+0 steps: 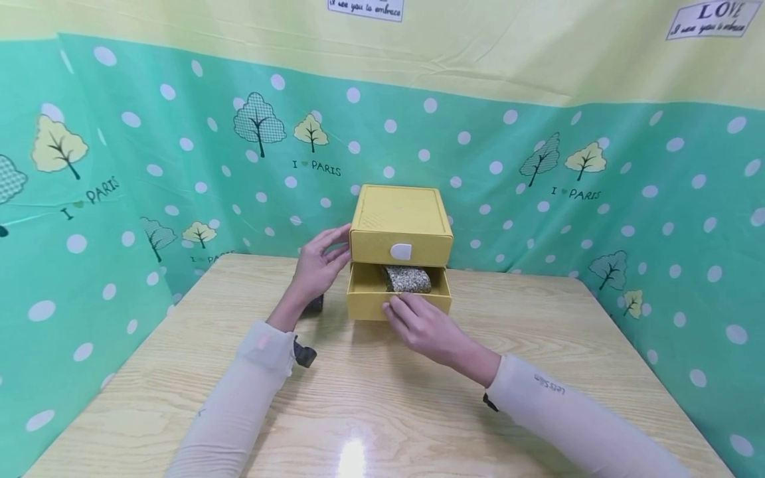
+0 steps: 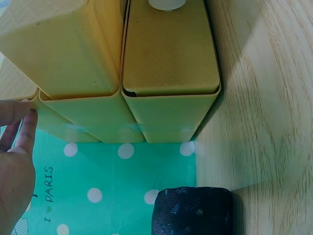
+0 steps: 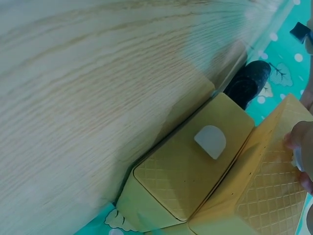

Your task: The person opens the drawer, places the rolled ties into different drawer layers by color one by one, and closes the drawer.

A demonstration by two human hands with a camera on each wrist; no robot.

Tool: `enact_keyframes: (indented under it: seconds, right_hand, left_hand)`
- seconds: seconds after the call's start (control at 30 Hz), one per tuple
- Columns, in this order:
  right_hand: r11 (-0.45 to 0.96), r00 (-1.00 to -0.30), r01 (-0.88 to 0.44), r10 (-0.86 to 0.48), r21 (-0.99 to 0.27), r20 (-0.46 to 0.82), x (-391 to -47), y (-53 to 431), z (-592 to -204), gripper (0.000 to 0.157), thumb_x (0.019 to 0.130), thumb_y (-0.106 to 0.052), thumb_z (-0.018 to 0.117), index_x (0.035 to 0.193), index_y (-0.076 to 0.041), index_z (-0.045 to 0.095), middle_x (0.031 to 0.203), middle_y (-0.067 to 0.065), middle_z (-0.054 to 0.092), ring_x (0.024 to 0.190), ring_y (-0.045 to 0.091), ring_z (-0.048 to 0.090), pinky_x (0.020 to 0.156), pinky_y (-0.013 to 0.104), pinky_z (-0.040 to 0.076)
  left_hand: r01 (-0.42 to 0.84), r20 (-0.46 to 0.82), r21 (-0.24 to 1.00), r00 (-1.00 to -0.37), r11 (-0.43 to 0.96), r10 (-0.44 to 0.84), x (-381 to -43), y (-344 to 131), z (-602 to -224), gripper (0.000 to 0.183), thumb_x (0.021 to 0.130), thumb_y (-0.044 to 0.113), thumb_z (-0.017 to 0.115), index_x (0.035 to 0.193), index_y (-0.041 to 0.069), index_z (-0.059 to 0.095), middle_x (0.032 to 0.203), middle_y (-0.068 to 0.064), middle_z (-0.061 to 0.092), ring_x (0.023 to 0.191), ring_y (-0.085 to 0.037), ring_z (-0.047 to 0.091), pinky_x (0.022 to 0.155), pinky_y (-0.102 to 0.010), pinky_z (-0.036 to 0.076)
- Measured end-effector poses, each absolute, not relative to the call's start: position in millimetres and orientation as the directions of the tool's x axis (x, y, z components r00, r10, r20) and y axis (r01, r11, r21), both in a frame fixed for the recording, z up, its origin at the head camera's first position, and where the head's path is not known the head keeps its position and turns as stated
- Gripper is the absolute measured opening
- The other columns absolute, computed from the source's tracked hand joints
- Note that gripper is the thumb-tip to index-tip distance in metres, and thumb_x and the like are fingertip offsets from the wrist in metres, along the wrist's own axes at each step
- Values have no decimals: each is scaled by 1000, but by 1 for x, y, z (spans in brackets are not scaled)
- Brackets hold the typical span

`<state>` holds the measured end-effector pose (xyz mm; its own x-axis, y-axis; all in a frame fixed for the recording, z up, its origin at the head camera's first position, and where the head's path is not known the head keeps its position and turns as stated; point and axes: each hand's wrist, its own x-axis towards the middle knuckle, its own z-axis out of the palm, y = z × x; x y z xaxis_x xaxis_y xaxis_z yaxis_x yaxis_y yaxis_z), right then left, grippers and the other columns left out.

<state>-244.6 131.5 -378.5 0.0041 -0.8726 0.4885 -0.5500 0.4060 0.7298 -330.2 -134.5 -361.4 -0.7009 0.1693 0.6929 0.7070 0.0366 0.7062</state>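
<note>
A yellow chest of drawers point(image 1: 402, 211) stands at the back of the table. Its middle drawer point(image 1: 367, 307) is pulled out, and a glittery black-and-silver object point(image 1: 409, 279) of unclear kind lies inside. My right hand point(image 1: 423, 330) is at that drawer's front, thumb and fingers pinching its white pull tab point(image 3: 297, 159). Against the chest's left side rests my left hand point(image 1: 317, 267), its fingers fairly straight near the top drawer point(image 1: 370, 247). The bottom drawer point(image 3: 171, 169), closed, shows below in the right wrist view.
A dark, shiny object point(image 2: 192, 211) sits on the table left of the chest, partly hidden by my left wrist in the head view. Green dotted cloth point(image 1: 502, 192) hangs close behind the chest. Wood-grained tabletop point(image 1: 382, 405) spreads in front.
</note>
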Motion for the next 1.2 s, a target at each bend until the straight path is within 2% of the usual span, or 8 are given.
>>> enact_keyframes:
  seconds: [0.5,1.2]
  right_hand:
    - [419,-1,-549,-866,723,501,-250,130,-378,35,104,9,38,119,9,70,107,18,65,93,27,62,83,29,63]
    - [435,-15,-547,-859,715,511,-259,130,-381,38,104,9,35,119,8,70,107,18,66,94,28,63,86,30,63]
  left_hand:
    - [716,702,697,-691,36,170,-330,-135,-361,57,88,-21,64,142,-3,55,139,-18,56,127,-34,59,107,-31,55]
    - [690,676,722,-719,52,163,-328,-135,-361,59,88,-20,65,143,0,56,141,-17,56,127,-33,59,107,-31,55]
